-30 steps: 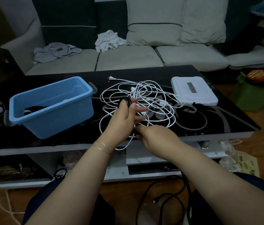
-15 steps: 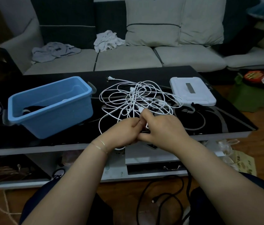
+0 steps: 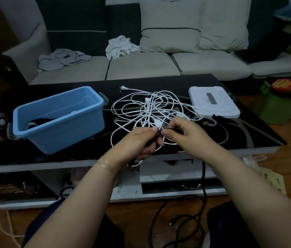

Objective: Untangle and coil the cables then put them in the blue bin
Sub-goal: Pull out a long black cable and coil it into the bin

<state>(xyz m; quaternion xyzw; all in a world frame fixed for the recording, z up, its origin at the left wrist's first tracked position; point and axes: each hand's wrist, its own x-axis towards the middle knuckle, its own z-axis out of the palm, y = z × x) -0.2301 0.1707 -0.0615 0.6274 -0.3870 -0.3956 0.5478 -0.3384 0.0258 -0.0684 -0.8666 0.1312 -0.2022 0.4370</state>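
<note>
Blue bin (image 3: 59, 120): sat at the left of the frame on the dark worktop (image 3: 248, 136), something dark already lying in its bottom; well apart from both hands.
White cable tangle (image 3: 152, 111): sprawled mid-frame between the bin and a white lid-like tray (image 3: 214, 102), one plug (image 3: 124, 88) flung out at its far edge.
Risk, white tangle: I judged that any tug toward the person could drag the whole knot along, cinch its loops tighter, or sweep it off the near edge.
Left hand (image 3: 141, 142): fingers curled, holding a dark cable (image 3: 203, 178) and pinching it at the thumb tip, just in front of the white loops.
Right hand (image 3: 182, 133): fingers bent in, nipping the same dark lead right beside the left thumb; a white connector (image 3: 158, 124) lay just above the two pinches, whether held I could not tell.
Risk, dark cable: it dropped off the worktop's front edge, lower right of the frame, into loose loops on the floor; pulled fast, I thought, it might snag there or kink.
Risk, grip: two fingertip pinches so close together looked easy to slip.
</note>
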